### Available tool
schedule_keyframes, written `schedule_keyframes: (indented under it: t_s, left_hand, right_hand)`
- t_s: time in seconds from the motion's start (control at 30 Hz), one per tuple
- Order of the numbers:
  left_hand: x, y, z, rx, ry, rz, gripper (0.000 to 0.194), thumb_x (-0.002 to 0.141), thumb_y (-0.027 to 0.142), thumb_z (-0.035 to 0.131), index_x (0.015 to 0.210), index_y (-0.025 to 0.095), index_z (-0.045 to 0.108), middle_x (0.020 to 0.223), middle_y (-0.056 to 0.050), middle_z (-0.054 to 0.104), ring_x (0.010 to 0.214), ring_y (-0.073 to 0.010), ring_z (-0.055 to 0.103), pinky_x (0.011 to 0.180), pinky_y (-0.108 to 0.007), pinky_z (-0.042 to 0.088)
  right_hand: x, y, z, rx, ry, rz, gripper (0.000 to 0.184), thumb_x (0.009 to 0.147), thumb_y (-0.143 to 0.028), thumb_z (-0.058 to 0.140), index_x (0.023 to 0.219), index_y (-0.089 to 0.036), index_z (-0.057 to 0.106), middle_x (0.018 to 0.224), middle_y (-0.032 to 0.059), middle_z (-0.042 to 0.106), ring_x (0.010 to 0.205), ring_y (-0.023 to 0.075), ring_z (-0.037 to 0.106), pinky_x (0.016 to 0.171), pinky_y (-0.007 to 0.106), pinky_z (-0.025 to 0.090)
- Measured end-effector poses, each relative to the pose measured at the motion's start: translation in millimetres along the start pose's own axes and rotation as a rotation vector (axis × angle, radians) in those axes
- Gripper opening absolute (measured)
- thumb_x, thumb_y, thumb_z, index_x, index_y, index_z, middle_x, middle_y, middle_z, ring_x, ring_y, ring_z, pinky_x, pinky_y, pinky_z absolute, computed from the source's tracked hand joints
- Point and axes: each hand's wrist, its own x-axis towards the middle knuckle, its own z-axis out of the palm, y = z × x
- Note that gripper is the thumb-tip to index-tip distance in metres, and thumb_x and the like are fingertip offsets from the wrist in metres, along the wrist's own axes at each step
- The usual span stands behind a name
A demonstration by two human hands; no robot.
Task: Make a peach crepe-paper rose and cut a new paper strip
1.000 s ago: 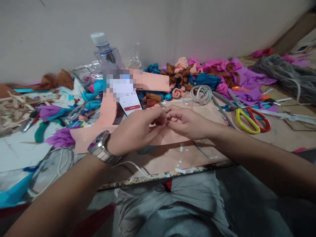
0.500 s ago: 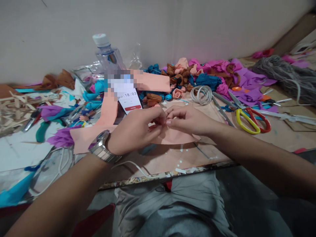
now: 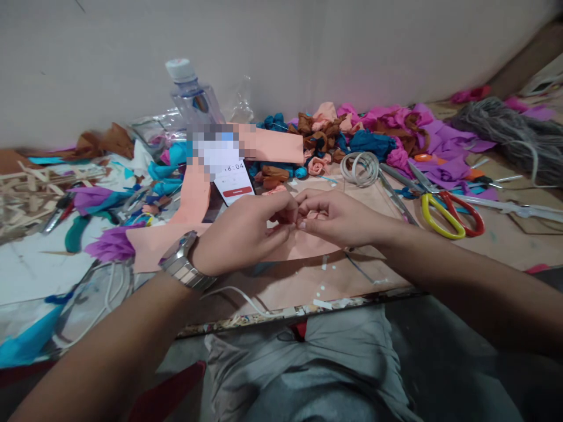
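A long strip of peach crepe paper (image 3: 303, 249) passes under and between my hands above the table. My left hand (image 3: 248, 228), with a metal watch at its wrist, pinches the paper's gathered edge. Facing it, my right hand (image 3: 338, 217) has thumb and fingers closed on the same paper, and the fingertips of both hands meet. The exact fold between them is hidden by the fingers. More of the peach paper trails out to the left behind the watch. Rolled paper roses (image 3: 317, 165) in peach, brown and teal lie just beyond the hands.
Behind my hands a phone (image 3: 235, 179) showing a timer leans near a plastic bottle (image 3: 200, 102). Scissors (image 3: 444, 214) with yellow and red handles and a coil of white wire (image 3: 359, 169) lie to the right. Purple paper (image 3: 109, 241), green-handled pliers (image 3: 75, 233) and wood sticks are at left.
My fingers have shifted slightly along the peach paper, and its hanging front edge on the right has drawn in under my right hand. Both hands keep their pinch.
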Motion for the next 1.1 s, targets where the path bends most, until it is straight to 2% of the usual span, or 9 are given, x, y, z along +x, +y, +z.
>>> schedule_keyframes:
  t_s: [0.23,0.47,0.63,0.77,0.93,1.1]
  left_hand:
    - [0.5,-1.7,-4.8,-0.075,-0.047,-0.067,0.011,0.087,0.02,0.06,0.097,0.019,0.057,0.09,0.0,0.065,0.077,-0.0135,0.061,0.068,-0.024,0.043]
    - [0.2,-7.9,-8.8,-0.069,-0.045,-0.146,0.024,0.09,0.035,0.062,0.109,0.02,0.061,0.092,-0.001,0.069,0.079,-0.0154,0.064,0.066,-0.024,0.044]
    - [0.8,-8.5,-9.4,-0.053,-0.104,-0.168,0.033,0.098,0.045,0.05,0.091,0.018,0.068,0.077,0.0,0.067,0.067,-0.0135,0.058,0.061,-0.026,0.038]
    - [1.4,-7.8,-7.8,-0.082,-0.111,-0.156,0.033,0.097,0.044,0.052,0.087,0.018,0.07,0.077,0.0,0.068,0.067,-0.0129,0.059,0.062,-0.026,0.038]
    - [1.7,-6.7,-6.1,-0.116,-0.073,-0.148,0.023,0.094,0.035,0.057,0.088,0.018,0.071,0.079,0.001,0.07,0.069,-0.0127,0.061,0.064,-0.026,0.04]
    - [1.2,-3.5,-5.2,-0.031,-0.063,-0.119,0.021,0.092,0.03,0.056,0.085,0.016,0.07,0.074,-0.001,0.068,0.064,-0.0129,0.059,0.062,-0.026,0.038]
  right_hand:
    - [1.1,5.9,-1.4,-0.085,0.144,-0.044,0.009,0.088,-0.022,0.063,0.082,-0.018,0.068,0.102,0.0066,0.066,0.098,0.0205,0.062,0.09,0.036,0.048]
    - [0.4,5.5,-1.4,-0.164,0.178,-0.118,0.008,0.09,-0.021,0.061,0.084,-0.018,0.065,0.103,0.0073,0.065,0.1,0.0209,0.062,0.09,0.036,0.047]
    - [-0.1,1.2,0.8,-0.209,0.192,-0.178,0.005,0.091,-0.019,0.063,0.086,-0.018,0.065,0.1,0.0075,0.065,0.099,0.0207,0.062,0.09,0.035,0.047]
    - [-0.2,0.3,2.3,-0.244,0.199,-0.198,0.006,0.091,-0.021,0.065,0.085,-0.019,0.067,0.099,0.0069,0.065,0.099,0.0209,0.062,0.089,0.036,0.047]
    - [-0.6,-0.4,3.1,-0.259,0.201,-0.218,0.006,0.089,-0.023,0.067,0.085,-0.019,0.07,0.098,0.007,0.065,0.097,0.0211,0.062,0.087,0.036,0.047]
    - [-1.0,-2.0,4.3,-0.216,0.213,-0.205,0.008,0.089,-0.021,0.066,0.082,-0.019,0.069,0.098,0.0069,0.065,0.096,0.0205,0.062,0.088,0.036,0.048]
